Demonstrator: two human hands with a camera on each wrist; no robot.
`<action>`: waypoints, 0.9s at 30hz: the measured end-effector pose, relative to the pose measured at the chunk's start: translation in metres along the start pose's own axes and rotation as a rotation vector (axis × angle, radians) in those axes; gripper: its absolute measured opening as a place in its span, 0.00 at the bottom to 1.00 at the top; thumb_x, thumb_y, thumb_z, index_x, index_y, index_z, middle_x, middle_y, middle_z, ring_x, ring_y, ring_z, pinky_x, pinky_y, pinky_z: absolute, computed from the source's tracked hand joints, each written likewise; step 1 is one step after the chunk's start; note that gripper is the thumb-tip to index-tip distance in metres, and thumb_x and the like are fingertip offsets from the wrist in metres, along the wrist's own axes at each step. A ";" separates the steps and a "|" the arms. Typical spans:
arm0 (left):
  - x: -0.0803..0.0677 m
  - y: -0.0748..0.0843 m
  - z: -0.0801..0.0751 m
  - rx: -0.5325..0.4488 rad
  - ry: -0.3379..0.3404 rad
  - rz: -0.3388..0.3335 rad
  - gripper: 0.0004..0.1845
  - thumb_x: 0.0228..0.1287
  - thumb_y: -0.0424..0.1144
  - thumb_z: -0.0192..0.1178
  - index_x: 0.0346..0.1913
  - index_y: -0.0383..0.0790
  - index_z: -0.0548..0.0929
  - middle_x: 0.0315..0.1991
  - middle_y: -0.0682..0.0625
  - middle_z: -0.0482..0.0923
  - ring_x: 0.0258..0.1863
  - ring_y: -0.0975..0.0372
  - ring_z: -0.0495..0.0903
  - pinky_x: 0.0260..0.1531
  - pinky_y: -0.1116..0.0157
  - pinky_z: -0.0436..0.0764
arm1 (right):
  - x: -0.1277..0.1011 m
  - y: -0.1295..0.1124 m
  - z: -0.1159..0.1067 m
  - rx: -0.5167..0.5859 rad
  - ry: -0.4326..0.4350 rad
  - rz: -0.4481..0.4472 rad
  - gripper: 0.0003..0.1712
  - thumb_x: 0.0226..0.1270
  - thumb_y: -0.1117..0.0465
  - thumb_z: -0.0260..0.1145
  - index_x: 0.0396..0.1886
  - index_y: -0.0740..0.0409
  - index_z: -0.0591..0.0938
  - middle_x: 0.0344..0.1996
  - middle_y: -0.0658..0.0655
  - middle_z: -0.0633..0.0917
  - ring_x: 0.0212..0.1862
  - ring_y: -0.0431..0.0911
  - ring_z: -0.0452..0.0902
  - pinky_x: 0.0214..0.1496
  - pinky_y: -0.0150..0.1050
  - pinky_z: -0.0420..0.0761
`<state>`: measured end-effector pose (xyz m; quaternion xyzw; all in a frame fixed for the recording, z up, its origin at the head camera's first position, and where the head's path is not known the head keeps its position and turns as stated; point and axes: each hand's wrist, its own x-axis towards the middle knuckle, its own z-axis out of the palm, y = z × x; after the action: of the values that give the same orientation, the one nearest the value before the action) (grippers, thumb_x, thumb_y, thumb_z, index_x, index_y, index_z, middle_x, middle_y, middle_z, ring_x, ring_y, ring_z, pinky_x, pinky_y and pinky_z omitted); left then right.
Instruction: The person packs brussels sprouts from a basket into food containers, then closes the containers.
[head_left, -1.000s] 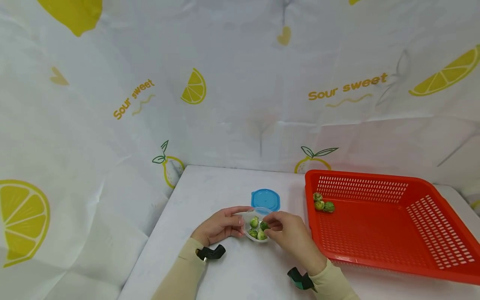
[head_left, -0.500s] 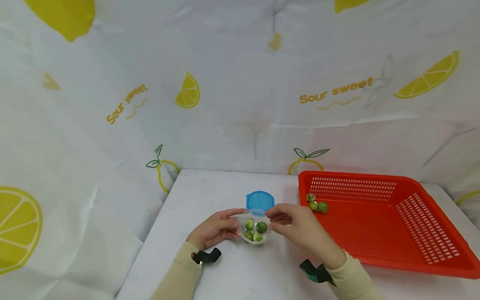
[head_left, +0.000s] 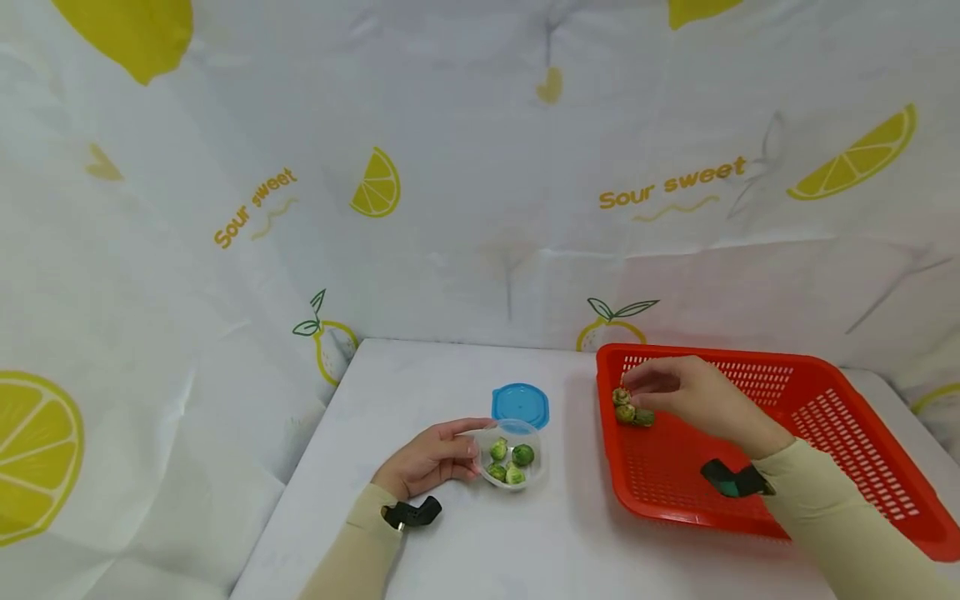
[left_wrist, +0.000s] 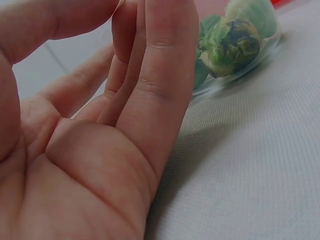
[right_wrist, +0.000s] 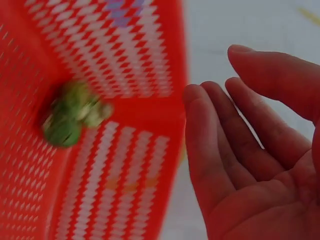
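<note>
- Head view: the left hand point(head_left: 431, 457) rests on the white table point(head_left: 420, 375), fingers and thumb curled round the near-left wall of a small clear plastic cup point(head_left: 513, 454). Three round green Brussels sprouts point(head_left: 511, 462) lie inside it, just beyond the fingertips.
- Head view: a round blue plastic lid point(head_left: 521, 406) lies flat on the table just past the cup, apart from the hand.
- Head view: the right hand point(head_left: 693, 400) hovers inside the red perforated plastic basket point(head_left: 825, 433) at its near-left corner. A cluster of small green sprouts point(head_left: 628, 408) sits right at the fingertips; contact cannot be told.
- Left wrist view: fingers point(left_wrist: 160, 85) lie against the cup wall, a sprout point(left_wrist: 230, 45) just behind it.
- Right wrist view: palm point(right_wrist: 260, 165) open, fingers relaxed, holding nothing; the blurred sprouts point(right_wrist: 72, 115) lie on the basket floor, apart from the fingertips.
</note>
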<state>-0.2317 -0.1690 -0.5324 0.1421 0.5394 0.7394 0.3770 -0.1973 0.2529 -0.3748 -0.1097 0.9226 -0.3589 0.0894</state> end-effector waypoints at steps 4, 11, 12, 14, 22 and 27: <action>0.000 0.000 0.001 -0.002 0.011 -0.004 0.31 0.81 0.32 0.58 0.83 0.42 0.68 0.38 0.49 0.85 0.39 0.63 0.89 0.47 0.68 0.91 | 0.013 0.036 -0.008 -0.025 -0.029 0.024 0.21 0.75 0.53 0.74 0.63 0.54 0.88 0.56 0.57 0.91 0.55 0.48 0.87 0.55 0.42 0.90; -0.001 0.001 0.002 -0.010 0.010 0.000 0.31 0.81 0.32 0.59 0.83 0.42 0.68 0.38 0.49 0.85 0.39 0.63 0.90 0.47 0.68 0.91 | 0.025 0.071 -0.010 -0.030 -0.081 0.106 0.21 0.74 0.55 0.74 0.63 0.56 0.88 0.58 0.61 0.89 0.58 0.53 0.83 0.62 0.59 0.88; -0.001 0.000 0.002 -0.009 0.009 0.001 0.31 0.80 0.32 0.59 0.83 0.42 0.69 0.37 0.49 0.86 0.39 0.63 0.90 0.47 0.67 0.91 | 0.026 0.074 -0.010 -0.024 -0.089 0.113 0.22 0.74 0.55 0.74 0.64 0.56 0.88 0.59 0.61 0.89 0.58 0.53 0.82 0.63 0.60 0.87; -0.001 0.000 0.001 -0.011 0.006 0.004 0.31 0.80 0.32 0.59 0.82 0.42 0.69 0.37 0.49 0.86 0.39 0.63 0.90 0.47 0.67 0.91 | 0.029 0.079 -0.009 -0.015 -0.105 0.119 0.22 0.74 0.55 0.74 0.64 0.56 0.87 0.59 0.61 0.89 0.60 0.54 0.83 0.64 0.62 0.86; 0.000 -0.001 0.000 -0.008 0.011 0.003 0.30 0.81 0.32 0.59 0.82 0.42 0.69 0.36 0.49 0.87 0.38 0.63 0.89 0.46 0.67 0.91 | 0.038 0.096 -0.002 0.032 -0.175 0.110 0.23 0.72 0.59 0.75 0.64 0.62 0.87 0.58 0.63 0.90 0.57 0.52 0.85 0.63 0.56 0.88; -0.001 0.000 0.002 -0.007 0.013 0.003 0.30 0.81 0.32 0.58 0.82 0.42 0.69 0.36 0.49 0.87 0.38 0.63 0.89 0.46 0.68 0.91 | 0.042 0.099 0.001 0.015 -0.186 0.103 0.24 0.71 0.58 0.77 0.63 0.62 0.87 0.58 0.63 0.90 0.56 0.52 0.85 0.62 0.54 0.88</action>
<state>-0.2302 -0.1684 -0.5314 0.1367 0.5390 0.7428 0.3728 -0.2510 0.3122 -0.4463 -0.0944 0.9121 -0.3489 0.1937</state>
